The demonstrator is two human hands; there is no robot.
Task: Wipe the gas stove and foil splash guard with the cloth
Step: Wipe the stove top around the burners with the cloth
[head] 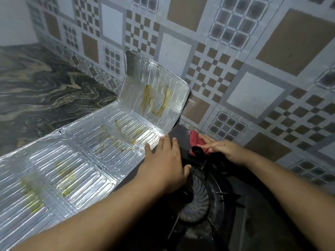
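Down at the far corner of the black gas stove, our right hand presses a red cloth flat under spread fingers, close to the tiled wall. Our left hand lies open, palm down, on the edge of the foil splash guard — its ribbed panels streaked with yellow grease. A burner grate sits below both wrists — marbled counter beyond.

Black gas stove, round burner grate, against tiled wall. Silver ribbed foil splash guard, folded panels, standing along stove's left, yellow grease streaks. Crumpled red cloth on stove's far corner.
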